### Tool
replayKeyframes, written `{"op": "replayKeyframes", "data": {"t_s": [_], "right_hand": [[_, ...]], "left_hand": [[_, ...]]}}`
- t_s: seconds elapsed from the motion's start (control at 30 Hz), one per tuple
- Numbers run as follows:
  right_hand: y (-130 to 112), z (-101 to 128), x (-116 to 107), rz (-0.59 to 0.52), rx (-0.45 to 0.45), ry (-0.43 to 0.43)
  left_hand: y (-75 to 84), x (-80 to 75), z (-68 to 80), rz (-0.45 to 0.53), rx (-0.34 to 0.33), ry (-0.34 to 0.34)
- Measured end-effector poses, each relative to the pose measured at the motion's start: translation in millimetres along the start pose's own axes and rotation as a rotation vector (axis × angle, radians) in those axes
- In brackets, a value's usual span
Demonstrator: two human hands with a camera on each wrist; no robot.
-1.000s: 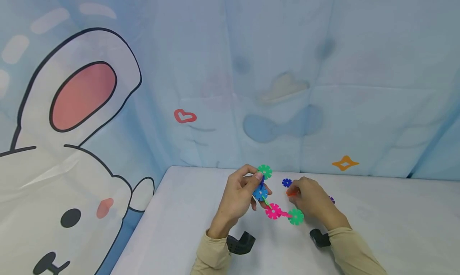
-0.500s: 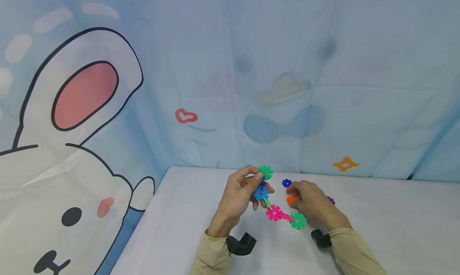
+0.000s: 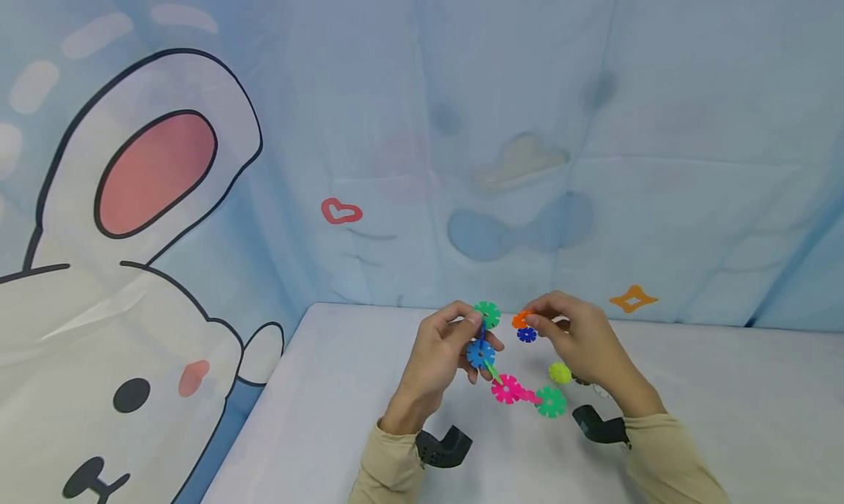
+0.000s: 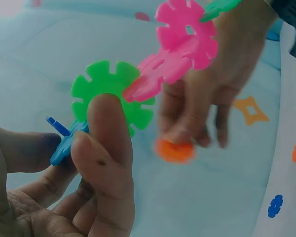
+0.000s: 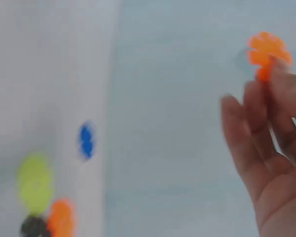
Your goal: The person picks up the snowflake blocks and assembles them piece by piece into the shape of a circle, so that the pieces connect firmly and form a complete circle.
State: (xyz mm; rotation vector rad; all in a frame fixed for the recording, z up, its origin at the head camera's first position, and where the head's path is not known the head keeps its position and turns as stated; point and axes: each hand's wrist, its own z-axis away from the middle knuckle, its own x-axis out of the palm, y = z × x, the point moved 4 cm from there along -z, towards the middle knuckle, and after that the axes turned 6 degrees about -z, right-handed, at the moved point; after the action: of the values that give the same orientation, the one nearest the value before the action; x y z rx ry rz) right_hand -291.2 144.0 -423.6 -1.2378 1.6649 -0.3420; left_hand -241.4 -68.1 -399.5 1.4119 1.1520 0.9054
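Note:
My left hand (image 3: 428,365) pinches a chain of slotted snowflake-disc building pieces near its upper end. A green disc (image 3: 487,314) tops the chain, followed by a dark blue one seen edge-on and a light blue disc (image 3: 480,354). A bright green disc (image 4: 106,81), pink discs (image 4: 187,32) and another green disc (image 3: 551,401) run on toward the lower right. Thumb and fingertips of my right hand (image 3: 583,339) pinch a loose orange snowflake disc (image 5: 267,48), apart from the chain. In the left wrist view this orange disc is blurred.
Beyond the chain, a dark blue disc (image 3: 527,335) lies on the white table (image 3: 316,401). Nearer my right wrist lie a yellow disc (image 3: 560,373), a dark disc (image 5: 34,227) and a second orange disc (image 5: 62,219). A printed blue curtain (image 3: 395,123) hangs behind the table.
My right hand has risen away from the table with the orange disc, moving up in the head view and uncovering the yellow disc. The left hand stays almost still with the chain.

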Motion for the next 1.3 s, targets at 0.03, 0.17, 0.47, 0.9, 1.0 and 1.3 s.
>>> {"op": "replayKeyframes", "data": {"t_s": [0.03, 0.17, 0.47, 0.9, 1.0, 1.3], "right_hand": [[-6.8, -0.6, -2.7, -0.027, -0.011, 0.030], [-27.7, -0.8, -10.4, -0.173, -0.028, 0.111], [-50.6, -0.1, -14.6, -0.276, -0.122, 0.186], [-57.1, 2.3, -13.8, -0.237, -0.201, 0.216], [-57.5, 2.4, -13.3, -0.266, -0.200, 0.207], [-64.1, 3.8, -9.3, -0.192, -0.281, 0.261]], "left_hand": [[0.7, 0.6, 0.2, -0.003, 0.006, -0.002], [3.1, 2.9, 1.1, -0.007, 0.026, -0.011], [7.3, 5.2, 4.0, -0.001, 0.021, -0.024], [12.9, 7.8, 5.2, -0.033, 0.039, -0.031], [12.7, 8.7, 5.0, -0.026, 0.032, -0.036], [9.1, 10.9, 5.9, 0.010, -0.006, -0.026]]}}
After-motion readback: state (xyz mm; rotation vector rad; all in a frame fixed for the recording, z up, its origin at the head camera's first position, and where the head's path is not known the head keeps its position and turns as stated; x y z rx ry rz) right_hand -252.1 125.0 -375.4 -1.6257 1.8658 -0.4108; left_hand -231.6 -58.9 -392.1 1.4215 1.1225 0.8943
